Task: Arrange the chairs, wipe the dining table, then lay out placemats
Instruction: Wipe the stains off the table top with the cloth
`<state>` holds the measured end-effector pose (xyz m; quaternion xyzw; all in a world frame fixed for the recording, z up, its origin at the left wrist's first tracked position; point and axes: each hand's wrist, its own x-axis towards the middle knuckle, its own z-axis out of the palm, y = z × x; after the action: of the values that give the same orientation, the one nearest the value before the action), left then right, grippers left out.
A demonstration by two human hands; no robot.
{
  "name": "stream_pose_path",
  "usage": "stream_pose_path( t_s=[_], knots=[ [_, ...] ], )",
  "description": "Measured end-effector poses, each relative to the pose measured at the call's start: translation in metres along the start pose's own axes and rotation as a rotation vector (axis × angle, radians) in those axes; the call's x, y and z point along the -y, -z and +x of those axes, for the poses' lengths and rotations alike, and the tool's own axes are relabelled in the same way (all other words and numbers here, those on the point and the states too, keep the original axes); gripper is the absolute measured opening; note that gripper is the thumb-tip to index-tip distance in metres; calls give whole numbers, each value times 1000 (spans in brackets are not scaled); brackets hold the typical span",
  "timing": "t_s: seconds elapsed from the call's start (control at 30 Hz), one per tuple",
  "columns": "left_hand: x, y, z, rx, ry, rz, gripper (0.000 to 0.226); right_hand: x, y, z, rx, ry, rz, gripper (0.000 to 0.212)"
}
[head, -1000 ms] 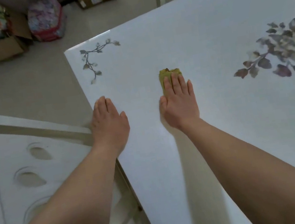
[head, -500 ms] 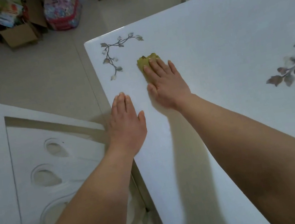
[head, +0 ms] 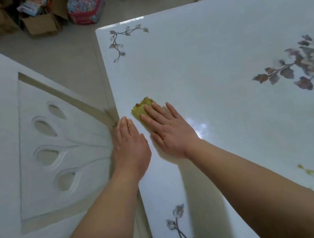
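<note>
Head view: green cloth (head: 142,108) is pressed flat on the white table (head: 213,51) near its left edge by the right hand (head: 169,130), fingers spread straight; most of the cloth is hidden under them. Left hand (head: 130,147) is laid flat, fingers together, on the table edge. White chair (head: 0,145) at left is cut off. Boxes (head: 40,24) far left are blurred.

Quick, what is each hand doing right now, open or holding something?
Left hand: open, flat on the table edge.
Right hand: open, straight fingers pressing the yellow-green cloth onto the table.
</note>
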<state>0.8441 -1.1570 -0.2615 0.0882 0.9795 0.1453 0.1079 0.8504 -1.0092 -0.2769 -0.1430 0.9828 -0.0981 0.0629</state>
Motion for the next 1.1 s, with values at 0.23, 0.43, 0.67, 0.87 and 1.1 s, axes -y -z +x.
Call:
stream_pose_path(
  t_s=[0.23,0.43,0.67,0.87,1.1],
  knots=[
    [-20,-26,-92,-34,44,-4,58,29,-17,-112,-43,56,37,58],
    [-27,-42,-144,-44,71,-14,59,45,-29,-175,-53,45,43,57],
    [-24,-58,-196,-56,55,12,59,16,-28,-244,-66,-14,25,56],
    [-6,-56,-211,-99,-17,-18,57,5,-25,-234,-63,-342,3,65],
    [10,-55,-235,-78,-55,-61,55,65,-25,-179,6,-297,6,57]
  ],
)
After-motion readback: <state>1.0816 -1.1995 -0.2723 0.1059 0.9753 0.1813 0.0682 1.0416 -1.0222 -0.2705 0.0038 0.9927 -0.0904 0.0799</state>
